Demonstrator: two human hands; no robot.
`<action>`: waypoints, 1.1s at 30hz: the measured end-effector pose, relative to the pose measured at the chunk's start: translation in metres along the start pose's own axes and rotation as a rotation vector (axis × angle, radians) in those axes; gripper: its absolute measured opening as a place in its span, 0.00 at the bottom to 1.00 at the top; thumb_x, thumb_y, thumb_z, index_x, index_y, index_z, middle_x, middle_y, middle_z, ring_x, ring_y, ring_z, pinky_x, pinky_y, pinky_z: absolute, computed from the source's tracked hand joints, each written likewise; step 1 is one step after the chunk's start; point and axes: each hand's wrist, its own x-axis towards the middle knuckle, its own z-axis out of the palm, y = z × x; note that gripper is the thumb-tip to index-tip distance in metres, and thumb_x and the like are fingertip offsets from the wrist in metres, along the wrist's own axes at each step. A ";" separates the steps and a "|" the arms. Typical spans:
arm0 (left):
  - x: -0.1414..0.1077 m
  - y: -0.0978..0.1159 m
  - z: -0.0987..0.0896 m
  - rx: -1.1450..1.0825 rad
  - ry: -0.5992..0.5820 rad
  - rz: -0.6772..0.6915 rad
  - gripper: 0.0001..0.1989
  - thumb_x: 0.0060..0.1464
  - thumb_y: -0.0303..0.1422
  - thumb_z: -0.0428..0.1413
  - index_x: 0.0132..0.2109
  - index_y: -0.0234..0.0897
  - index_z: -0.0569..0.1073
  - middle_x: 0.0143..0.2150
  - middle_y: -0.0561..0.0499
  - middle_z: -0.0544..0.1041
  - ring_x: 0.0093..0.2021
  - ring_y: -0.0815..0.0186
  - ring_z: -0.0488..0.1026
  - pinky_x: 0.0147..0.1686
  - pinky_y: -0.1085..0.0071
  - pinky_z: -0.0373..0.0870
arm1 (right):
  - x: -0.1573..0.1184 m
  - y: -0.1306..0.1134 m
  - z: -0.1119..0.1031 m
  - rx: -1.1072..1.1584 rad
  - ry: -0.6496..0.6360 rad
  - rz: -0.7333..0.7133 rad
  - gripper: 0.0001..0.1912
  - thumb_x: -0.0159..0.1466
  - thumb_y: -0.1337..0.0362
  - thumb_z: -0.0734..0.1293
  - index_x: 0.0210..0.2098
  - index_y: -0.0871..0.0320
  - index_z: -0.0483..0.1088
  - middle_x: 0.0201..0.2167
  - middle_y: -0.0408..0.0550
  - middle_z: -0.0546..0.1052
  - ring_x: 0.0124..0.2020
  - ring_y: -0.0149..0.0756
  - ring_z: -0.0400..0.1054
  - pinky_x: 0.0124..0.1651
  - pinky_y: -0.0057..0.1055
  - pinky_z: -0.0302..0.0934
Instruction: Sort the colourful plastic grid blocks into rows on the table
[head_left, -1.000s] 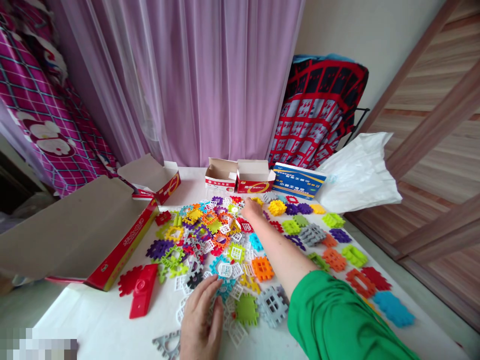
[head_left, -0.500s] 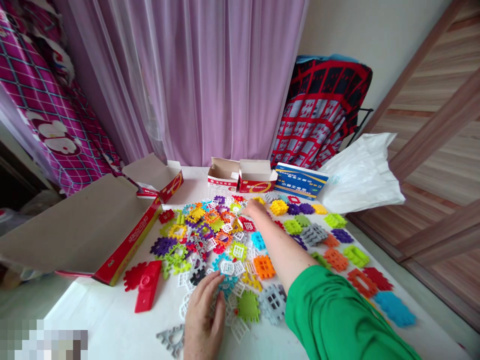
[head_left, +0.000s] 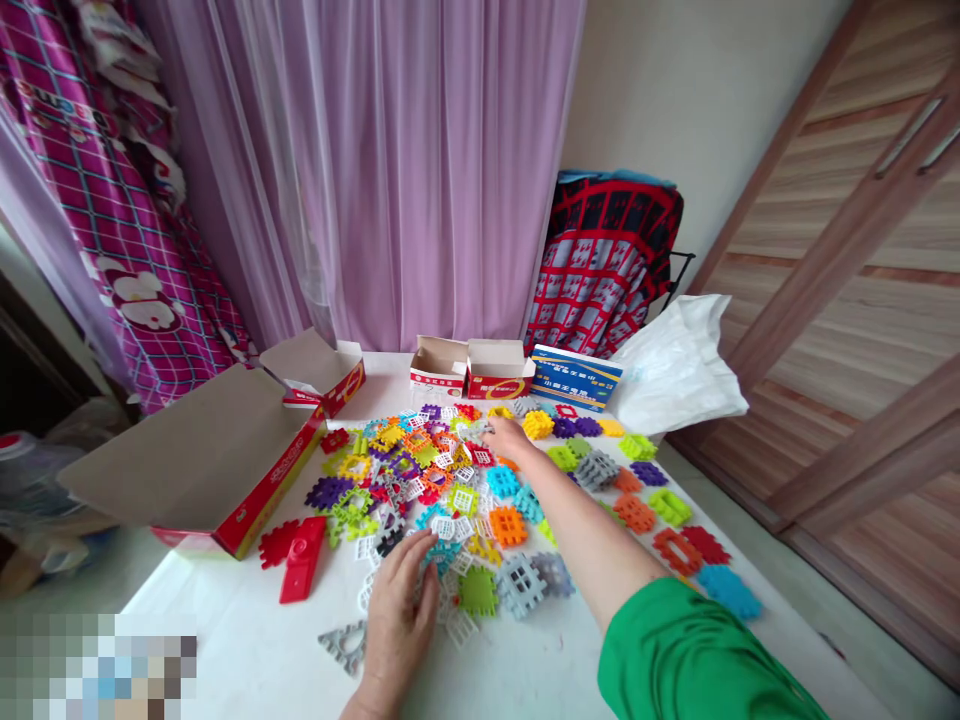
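A grey toothed tile [head_left: 475, 432] lies just left of the narrowed right hand [head_left: 505, 440], grip unclear. The loosely open left hand [head_left: 405, 600] is farther.

Soft, even light leaves faint shadows on the white tabletop [head_left: 555, 655]. Wide-angle distortion stretches the wooden wardrobe [head_left: 847, 310] at right. The plastic jug [head_left: 34, 475] at left looks dim and blurred; 1 pixelated patch [head_left: 97, 670] masks the lower-left corner.

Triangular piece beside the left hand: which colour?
The triangular piece is grey, seen in the head view.
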 end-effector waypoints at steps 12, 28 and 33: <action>0.100 0.016 -0.002 -0.252 -0.262 -0.429 0.16 0.48 0.37 0.62 0.46 0.41 0.78 0.49 0.43 0.79 0.50 0.55 0.75 0.50 0.62 0.69 | -0.092 -0.024 0.005 0.470 -0.344 -0.318 0.08 0.63 0.66 0.64 0.28 0.57 0.64 0.27 0.41 0.77 0.25 0.28 0.70 0.29 0.24 0.61; 0.046 0.017 -0.020 -0.911 -0.049 -1.066 0.10 0.50 0.32 0.64 0.39 0.38 0.71 0.39 0.49 0.80 0.30 0.69 0.79 0.30 0.75 0.75 | -0.104 -0.035 0.045 -0.178 -0.035 -0.220 0.21 0.59 0.56 0.69 0.51 0.53 0.73 0.52 0.53 0.75 0.54 0.43 0.69 0.51 0.33 0.61; 0.039 0.020 -0.015 -1.058 0.063 -1.156 0.05 0.55 0.24 0.59 0.39 0.37 0.72 0.37 0.50 0.79 0.32 0.70 0.79 0.32 0.76 0.77 | -0.100 -0.036 0.049 -0.181 -0.054 -0.141 0.25 0.57 0.54 0.70 0.52 0.53 0.72 0.52 0.53 0.75 0.52 0.43 0.70 0.48 0.32 0.62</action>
